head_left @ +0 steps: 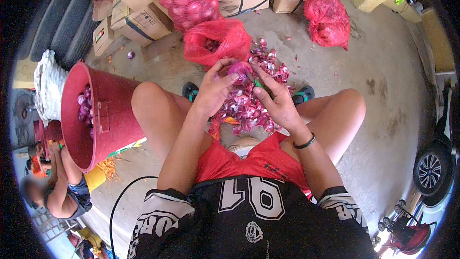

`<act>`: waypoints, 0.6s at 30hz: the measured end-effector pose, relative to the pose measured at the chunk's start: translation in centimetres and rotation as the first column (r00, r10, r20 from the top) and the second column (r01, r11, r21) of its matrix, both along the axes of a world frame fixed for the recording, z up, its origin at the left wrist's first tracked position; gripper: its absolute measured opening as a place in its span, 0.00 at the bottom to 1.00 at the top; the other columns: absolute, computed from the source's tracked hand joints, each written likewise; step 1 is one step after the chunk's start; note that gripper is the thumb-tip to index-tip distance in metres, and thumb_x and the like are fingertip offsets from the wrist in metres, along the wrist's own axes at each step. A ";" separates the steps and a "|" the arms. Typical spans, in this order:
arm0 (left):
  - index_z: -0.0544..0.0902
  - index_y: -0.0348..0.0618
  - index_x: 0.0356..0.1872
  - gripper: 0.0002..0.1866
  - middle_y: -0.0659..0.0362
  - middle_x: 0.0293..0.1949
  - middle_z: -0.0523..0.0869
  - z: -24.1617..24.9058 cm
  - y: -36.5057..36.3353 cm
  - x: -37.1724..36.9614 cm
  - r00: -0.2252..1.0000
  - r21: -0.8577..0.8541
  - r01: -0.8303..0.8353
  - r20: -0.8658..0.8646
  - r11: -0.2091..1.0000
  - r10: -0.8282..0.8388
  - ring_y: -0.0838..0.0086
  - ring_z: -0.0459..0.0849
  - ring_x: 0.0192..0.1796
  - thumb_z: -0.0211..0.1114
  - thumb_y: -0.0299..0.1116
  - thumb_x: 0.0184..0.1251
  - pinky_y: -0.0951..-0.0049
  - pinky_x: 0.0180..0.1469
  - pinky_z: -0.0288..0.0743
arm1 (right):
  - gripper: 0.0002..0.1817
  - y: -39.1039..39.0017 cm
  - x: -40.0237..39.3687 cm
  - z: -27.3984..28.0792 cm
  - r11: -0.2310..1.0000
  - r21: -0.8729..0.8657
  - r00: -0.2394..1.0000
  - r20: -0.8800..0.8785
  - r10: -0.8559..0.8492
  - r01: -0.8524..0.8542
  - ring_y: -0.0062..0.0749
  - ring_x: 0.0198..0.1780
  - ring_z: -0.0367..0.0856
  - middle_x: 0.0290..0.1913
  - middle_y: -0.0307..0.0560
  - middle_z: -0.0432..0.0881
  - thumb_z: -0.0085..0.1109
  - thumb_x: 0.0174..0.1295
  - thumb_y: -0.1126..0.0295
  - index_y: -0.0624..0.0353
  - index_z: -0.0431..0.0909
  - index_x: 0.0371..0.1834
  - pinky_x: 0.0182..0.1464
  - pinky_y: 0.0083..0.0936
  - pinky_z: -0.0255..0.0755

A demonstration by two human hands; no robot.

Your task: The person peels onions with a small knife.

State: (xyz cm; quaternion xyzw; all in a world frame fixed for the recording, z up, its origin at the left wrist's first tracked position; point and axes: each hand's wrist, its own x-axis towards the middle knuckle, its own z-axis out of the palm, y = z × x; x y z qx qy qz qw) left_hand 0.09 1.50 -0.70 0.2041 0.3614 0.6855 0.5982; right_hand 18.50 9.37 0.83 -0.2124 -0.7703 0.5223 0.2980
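My left hand (215, 86) is wrapped around a red onion (237, 71), held up between my knees. My right hand (278, 100) grips a small knife with a green handle (258, 84); its blade is against the onion's right side and mostly hidden by my fingers. Below both hands, a heap of purple onion skins (247, 110) covers the floor between my feet. Just beyond the onion stands an open red mesh sack (215, 43) with dark contents inside.
On my left, a big red tub (115, 110) holds several onions (85, 105). A full mesh sack of onions (187, 0), cardboard boxes (143, 24) and another red sack (327, 19) stand ahead. Tyres (57, 24) lean far left. Another person (60, 196) sits beyond the tub.
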 end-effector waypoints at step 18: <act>0.69 0.43 0.61 0.20 0.52 0.53 0.82 0.3 0.3 -0.2 0.990 0.054 -0.048 0.137 0.997 0.040 0.64 0.84 0.53 0.61 0.29 0.70 0.62 0.50 0.83 | 0.26 1.8 1.6 -0.3 0.976 -0.077 0.960 0.209 -0.185 0.204 0.42 0.66 0.75 0.66 0.61 0.74 0.49 0.74 0.63 0.65 0.64 0.71 0.66 0.32 0.66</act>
